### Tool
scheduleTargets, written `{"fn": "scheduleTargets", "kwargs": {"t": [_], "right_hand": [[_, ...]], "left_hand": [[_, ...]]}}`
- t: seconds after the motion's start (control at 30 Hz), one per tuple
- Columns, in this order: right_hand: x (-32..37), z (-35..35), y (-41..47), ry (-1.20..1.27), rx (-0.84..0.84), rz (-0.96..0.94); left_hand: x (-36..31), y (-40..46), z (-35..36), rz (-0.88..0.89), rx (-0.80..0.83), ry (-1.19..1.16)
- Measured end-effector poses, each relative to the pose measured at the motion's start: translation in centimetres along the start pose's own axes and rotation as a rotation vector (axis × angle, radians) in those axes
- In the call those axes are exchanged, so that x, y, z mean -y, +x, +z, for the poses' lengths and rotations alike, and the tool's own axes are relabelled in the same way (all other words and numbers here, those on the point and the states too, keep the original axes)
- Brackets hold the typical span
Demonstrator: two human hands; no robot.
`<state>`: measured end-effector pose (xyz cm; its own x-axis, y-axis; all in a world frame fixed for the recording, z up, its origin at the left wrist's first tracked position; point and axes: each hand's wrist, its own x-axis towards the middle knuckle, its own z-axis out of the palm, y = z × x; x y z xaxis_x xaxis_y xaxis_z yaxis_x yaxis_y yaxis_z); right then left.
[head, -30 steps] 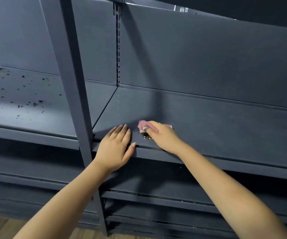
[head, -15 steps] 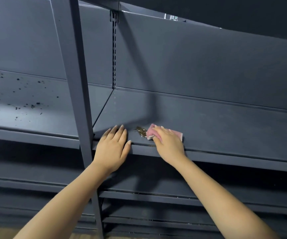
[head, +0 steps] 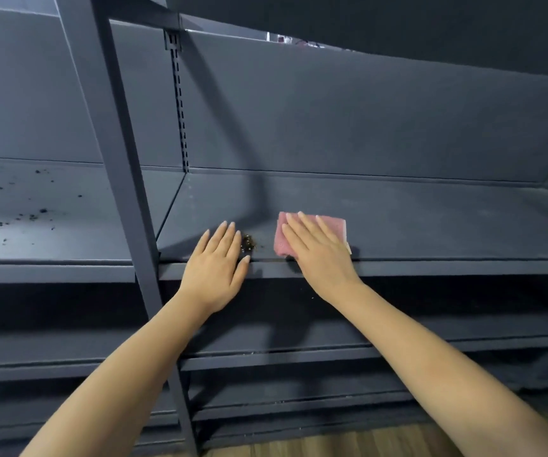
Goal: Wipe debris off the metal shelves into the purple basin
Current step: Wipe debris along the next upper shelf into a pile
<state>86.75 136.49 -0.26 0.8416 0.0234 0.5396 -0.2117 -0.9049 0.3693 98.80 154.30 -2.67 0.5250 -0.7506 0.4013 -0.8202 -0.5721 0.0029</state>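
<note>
A pink cloth (head: pixel 312 234) is pressed flat under the open right hand (head: pixel 318 255). The debris pile (head: pixel 249 243) lies just left, touching the flat, empty left hand (head: pixel 215 268).

Two bare forearms, no sleeves in view, left hand (head: pixel 215 271) and right hand (head: pixel 320 255) ungloved, wrists without watch or band, fingernails fairly long, pale, rounded at tips
</note>
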Motion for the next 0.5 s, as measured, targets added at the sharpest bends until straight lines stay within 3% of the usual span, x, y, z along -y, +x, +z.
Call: {"fn": "scheduleTargets", "kwargs": {"t": [0.27,0.5], "right_hand": [[-7.2,-1.5,-5.9,-0.082,0.055,0.125],[-17.2,-3.1,-15.4,-0.098,0.129,0.292]], "left_hand": [[-9.8,3.8,-1.0,0.172,0.040,-0.048],[-24.1,8.3,0.2,0.361,0.055,-0.139]]}}
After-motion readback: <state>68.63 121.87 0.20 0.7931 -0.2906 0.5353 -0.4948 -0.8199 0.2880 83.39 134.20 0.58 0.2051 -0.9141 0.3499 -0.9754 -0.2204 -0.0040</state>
